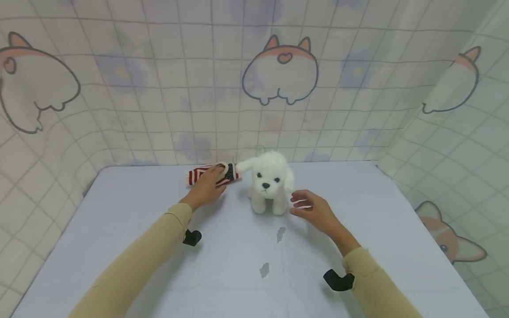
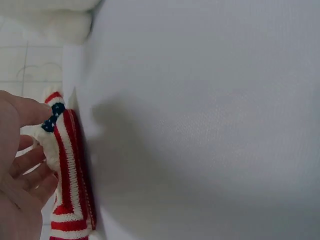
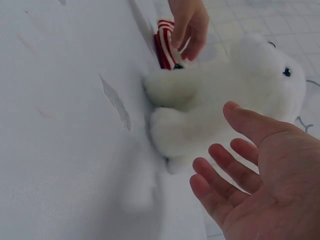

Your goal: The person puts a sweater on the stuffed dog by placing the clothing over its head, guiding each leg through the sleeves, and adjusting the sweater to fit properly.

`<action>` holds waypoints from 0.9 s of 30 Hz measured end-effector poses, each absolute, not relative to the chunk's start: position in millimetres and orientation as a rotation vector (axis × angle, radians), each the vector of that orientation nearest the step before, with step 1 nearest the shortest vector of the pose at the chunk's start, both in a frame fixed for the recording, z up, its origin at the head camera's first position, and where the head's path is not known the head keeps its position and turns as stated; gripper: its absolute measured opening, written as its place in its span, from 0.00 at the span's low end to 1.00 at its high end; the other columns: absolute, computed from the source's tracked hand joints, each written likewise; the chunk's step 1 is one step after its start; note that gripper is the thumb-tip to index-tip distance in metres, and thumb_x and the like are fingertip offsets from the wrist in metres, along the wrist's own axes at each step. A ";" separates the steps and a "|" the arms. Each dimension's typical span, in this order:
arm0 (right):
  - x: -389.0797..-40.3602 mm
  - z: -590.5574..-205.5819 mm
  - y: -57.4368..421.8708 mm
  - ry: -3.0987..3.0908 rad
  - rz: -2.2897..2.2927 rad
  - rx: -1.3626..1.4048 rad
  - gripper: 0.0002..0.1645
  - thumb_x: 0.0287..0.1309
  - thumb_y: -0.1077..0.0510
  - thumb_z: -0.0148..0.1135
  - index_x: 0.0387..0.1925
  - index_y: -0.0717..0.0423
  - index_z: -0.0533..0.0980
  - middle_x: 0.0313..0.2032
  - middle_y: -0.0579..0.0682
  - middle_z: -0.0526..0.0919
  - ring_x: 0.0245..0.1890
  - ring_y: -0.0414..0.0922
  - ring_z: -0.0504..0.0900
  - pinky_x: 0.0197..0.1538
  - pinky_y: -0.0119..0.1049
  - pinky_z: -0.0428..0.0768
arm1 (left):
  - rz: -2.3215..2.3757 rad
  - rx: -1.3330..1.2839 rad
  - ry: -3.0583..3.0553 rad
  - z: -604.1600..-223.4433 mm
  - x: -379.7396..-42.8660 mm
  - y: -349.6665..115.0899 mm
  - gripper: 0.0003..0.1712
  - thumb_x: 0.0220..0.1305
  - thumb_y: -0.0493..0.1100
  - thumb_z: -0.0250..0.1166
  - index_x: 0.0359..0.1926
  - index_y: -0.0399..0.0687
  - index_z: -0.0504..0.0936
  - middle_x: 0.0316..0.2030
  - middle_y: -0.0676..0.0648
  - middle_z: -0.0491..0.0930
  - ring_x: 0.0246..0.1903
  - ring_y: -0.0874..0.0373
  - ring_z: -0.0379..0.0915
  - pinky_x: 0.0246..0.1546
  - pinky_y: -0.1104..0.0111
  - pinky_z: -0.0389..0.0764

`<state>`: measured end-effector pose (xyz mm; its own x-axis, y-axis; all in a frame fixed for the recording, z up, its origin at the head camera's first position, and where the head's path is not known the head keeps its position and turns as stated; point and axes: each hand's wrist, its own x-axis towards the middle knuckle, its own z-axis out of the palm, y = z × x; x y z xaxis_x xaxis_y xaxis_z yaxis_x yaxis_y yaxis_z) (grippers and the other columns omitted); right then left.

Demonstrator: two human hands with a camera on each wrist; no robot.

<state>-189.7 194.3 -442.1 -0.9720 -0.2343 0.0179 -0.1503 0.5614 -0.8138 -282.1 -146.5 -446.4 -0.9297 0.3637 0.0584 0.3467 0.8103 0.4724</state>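
A white plush dog (image 1: 272,168) stands upright at the back of the table, facing forward. Left of it lies a small knitted garment (image 1: 194,176) with red and white stripes and a navy patch with white specks. My left hand (image 1: 204,189) is over that garment; in the left wrist view its thumb and loosely bent fingers are at the knit's edge (image 2: 72,165), not closed round it. Beside the dog's front leg on the right, my right hand (image 1: 318,213) has its fingers spread and slightly bent. The right wrist view shows this palm (image 3: 280,185) holding nothing.
The white tabletop (image 1: 238,282) bears two grey marks (image 1: 281,234) in front of the dog. Behind it and along the sides hangs a gridded curtain (image 1: 159,88) with corgi drawings. A black wrist piece (image 1: 192,237) shows below each sleeve.
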 end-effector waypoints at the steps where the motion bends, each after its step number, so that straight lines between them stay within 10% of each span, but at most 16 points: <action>1: -188.4 -442.4 193.7 2.683 -1.396 -0.337 0.30 0.57 0.55 0.68 0.60 0.57 0.71 0.55 0.56 0.79 0.54 0.54 0.81 0.55 0.47 0.81 | 0.752 0.570 2.953 -447.2 -282.9 -146.8 0.36 0.65 0.42 0.61 0.70 0.37 0.60 0.71 0.35 0.59 0.71 0.39 0.53 0.71 0.48 0.58; 27: -176.6 -440.3 179.6 2.582 -1.417 -0.443 0.26 0.57 0.54 0.68 0.56 0.56 0.74 0.49 0.53 0.83 0.50 0.49 0.82 0.53 0.44 0.82 | 0.577 0.520 3.012 -456.2 -288.8 -138.4 0.31 0.65 0.35 0.59 0.67 0.34 0.64 0.65 0.35 0.68 0.65 0.40 0.66 0.67 0.51 0.66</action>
